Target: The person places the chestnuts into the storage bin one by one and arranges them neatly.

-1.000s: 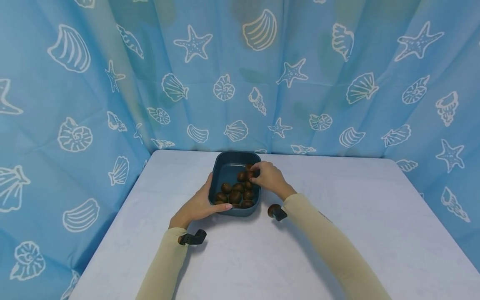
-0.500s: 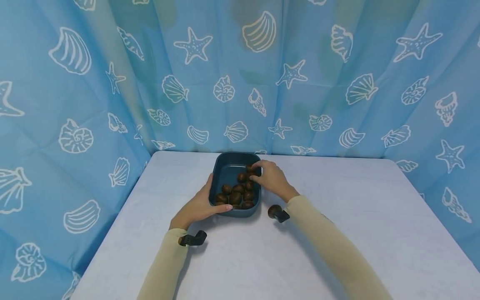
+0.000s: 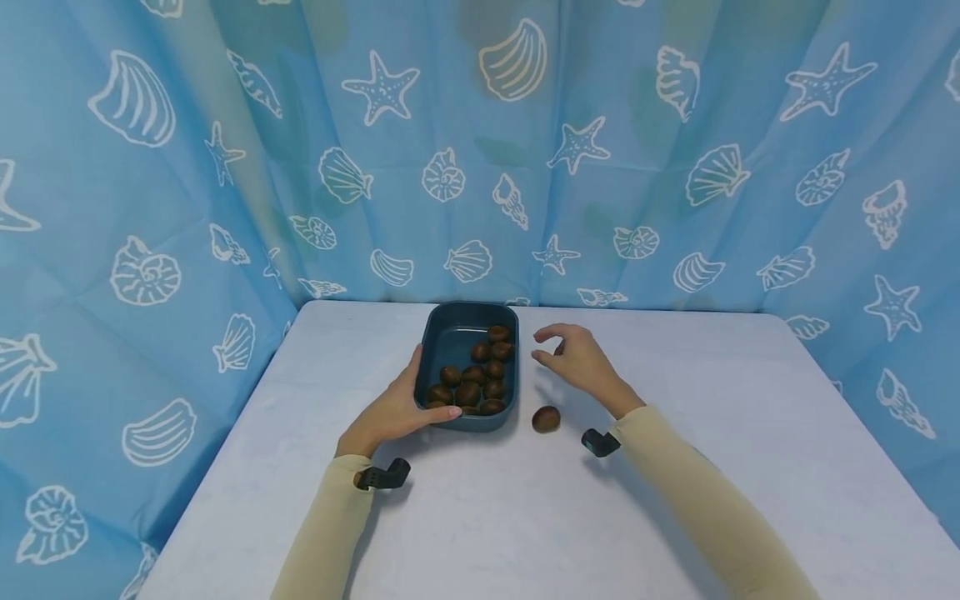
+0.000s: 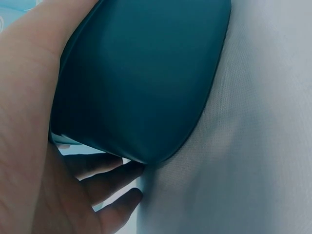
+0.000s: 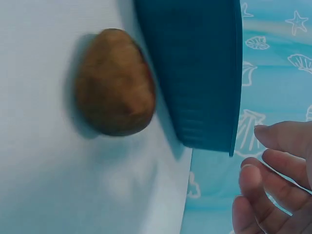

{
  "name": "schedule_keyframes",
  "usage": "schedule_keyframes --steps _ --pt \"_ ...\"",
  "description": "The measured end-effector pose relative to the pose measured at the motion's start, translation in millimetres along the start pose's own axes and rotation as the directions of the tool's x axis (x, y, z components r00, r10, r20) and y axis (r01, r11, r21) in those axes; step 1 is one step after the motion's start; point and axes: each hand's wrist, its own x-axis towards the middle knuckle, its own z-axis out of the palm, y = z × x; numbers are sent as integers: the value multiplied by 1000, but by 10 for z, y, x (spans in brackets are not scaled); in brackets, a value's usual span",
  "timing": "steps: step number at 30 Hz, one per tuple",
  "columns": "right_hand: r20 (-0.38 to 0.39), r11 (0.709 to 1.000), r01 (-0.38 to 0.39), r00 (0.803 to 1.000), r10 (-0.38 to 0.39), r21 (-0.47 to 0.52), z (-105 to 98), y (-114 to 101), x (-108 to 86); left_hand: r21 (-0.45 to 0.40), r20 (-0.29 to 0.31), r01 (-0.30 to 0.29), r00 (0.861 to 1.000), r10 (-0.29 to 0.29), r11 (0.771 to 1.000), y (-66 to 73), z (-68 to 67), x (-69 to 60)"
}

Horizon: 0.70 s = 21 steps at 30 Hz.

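A dark blue rectangular container sits at the back of the table with several brown chestnuts in it, mostly toward its near and right sides. My left hand grips its near left corner, thumb along the near rim and fingers along the left side. Just right of the container, my right hand is raised above the table, thumb and fingers apart with nothing between them. One chestnut lies on the table below that hand; the right wrist view shows this chestnut close beside the container wall.
A white cloth covers the table. Behind it and at the left hangs a blue curtain with white shells and starfish. Each wrist carries a small black camera mount.
My right hand has drawn out of the container and moved right, leaving chestnuts at its far right corner in plain sight. The left hand stays on the container.
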Motion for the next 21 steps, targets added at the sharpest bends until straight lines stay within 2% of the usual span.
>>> schedule_keyframes --steps 8,16,21 --pt "29 1000 11 1000 -12 6 -54 217 -309 1 2 -17 1000 17 1000 -21 12 3" --pt "105 996 40 993 -49 85 -66 374 -585 -1 1 -20 1000 20 1000 -21 20 13" --pt "141 990 53 987 -71 133 -41 428 -683 -2 2 -26 1000 26 1000 -28 23 15"
